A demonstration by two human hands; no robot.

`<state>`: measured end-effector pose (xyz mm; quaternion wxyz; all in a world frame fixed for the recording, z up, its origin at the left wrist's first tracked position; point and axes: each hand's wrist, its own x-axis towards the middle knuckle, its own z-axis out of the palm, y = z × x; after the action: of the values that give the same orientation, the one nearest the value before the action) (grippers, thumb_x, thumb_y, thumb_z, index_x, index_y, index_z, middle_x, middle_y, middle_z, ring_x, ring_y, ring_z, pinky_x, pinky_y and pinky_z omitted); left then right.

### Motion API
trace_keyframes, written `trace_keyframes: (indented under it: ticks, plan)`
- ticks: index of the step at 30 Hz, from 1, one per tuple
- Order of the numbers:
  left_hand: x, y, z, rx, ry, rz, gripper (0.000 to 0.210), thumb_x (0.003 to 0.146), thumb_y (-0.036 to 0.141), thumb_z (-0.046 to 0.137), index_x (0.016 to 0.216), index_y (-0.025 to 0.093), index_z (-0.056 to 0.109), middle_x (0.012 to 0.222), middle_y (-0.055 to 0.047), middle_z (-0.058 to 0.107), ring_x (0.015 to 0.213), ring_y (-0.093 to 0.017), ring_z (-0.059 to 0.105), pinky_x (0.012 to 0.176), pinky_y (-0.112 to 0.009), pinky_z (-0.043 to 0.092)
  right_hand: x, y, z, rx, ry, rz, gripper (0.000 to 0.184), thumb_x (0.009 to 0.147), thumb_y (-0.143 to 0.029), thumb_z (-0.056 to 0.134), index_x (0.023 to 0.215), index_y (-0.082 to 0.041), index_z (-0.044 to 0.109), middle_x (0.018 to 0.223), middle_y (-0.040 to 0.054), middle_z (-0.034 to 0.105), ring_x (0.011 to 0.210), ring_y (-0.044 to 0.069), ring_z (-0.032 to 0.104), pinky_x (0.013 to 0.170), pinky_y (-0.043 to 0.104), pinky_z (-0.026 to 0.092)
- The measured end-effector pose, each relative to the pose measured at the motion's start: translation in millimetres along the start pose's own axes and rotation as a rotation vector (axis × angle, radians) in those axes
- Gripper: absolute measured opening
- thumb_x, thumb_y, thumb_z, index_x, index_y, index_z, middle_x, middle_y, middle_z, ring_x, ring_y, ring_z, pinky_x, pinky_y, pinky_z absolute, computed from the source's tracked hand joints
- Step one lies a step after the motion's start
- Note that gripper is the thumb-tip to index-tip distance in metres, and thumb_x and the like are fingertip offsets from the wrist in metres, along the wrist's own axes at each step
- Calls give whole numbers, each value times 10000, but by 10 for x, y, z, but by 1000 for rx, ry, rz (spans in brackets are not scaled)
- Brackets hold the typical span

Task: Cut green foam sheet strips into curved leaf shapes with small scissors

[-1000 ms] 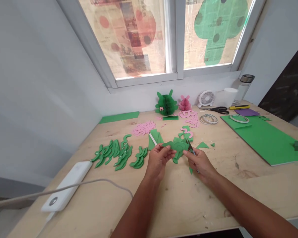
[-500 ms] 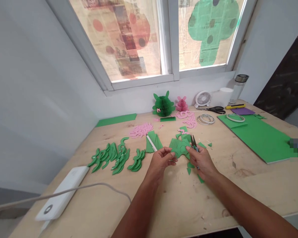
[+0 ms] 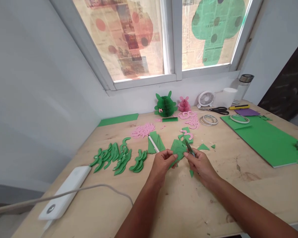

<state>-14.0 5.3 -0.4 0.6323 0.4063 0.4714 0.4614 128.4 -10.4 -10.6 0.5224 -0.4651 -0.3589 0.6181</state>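
Between thumb and fingers, my left hand [image 3: 162, 162] pinches a piece of green paper [image 3: 178, 149] above the table. My right hand [image 3: 200, 162] is closed on a pair of scissors [image 3: 189, 147], whose blades point up and away beside the paper's right edge. Whether the right fingertips also touch the paper I cannot tell. Under and around the hands lie green scraps [image 3: 203, 147] and a curved pink cutout [image 3: 187, 134]. Left of my left hand, a white pen [image 3: 153, 143] rests on a green paper piece [image 3: 160, 142].
Stacks of curved green cutouts [image 3: 123, 160] and a pink cutout pile [image 3: 143, 130] lie left. Behind stand green [image 3: 166, 105] and pink [image 3: 184, 104] paper figures, a small fan [image 3: 205, 99] and a bottle [image 3: 242, 89]. Green sheets [image 3: 270, 142] lie right; a cable [image 3: 89, 186] crosses a white power bank [image 3: 66, 191].
The green paper has been turned and tilted in my hands. The scissors' blades have swung leftward, close against the paper. The view has shifted slightly.
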Motion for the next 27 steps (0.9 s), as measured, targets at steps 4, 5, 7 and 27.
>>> trace_keyframes:
  ticks: [4,5,7,27]
  plan:
    - [12,29,-12,-118,70,0,258,531,279,741,610,155,529,495,29,556,442,-109,523,458,-225,396,-12,-19,-8,38,-21,3,354,720,-491,621,813,-156,557,473,-83,376,364,47,217,349,193,120]
    - [13,34,-11,-139,85,-3,258,535,273,738,623,156,527,502,25,567,446,-114,533,461,-227,400,-18,-19,-10,40,-30,12,366,748,-513,581,820,-154,563,487,-74,403,355,45,235,348,193,126]
    - [11,40,-5,-166,111,-5,258,539,264,734,638,156,522,510,16,584,459,-124,554,471,-231,412,-32,-8,-11,63,-63,56,380,778,-536,532,804,-158,569,489,-70,411,337,39,244,345,192,132]
    - [-3,86,-55,-90,24,-2,208,540,256,736,631,140,589,540,-40,644,421,-109,532,446,-221,419,-47,-7,25,14,-144,121,411,755,-552,549,722,-143,570,468,-70,395,339,31,202,354,194,103]
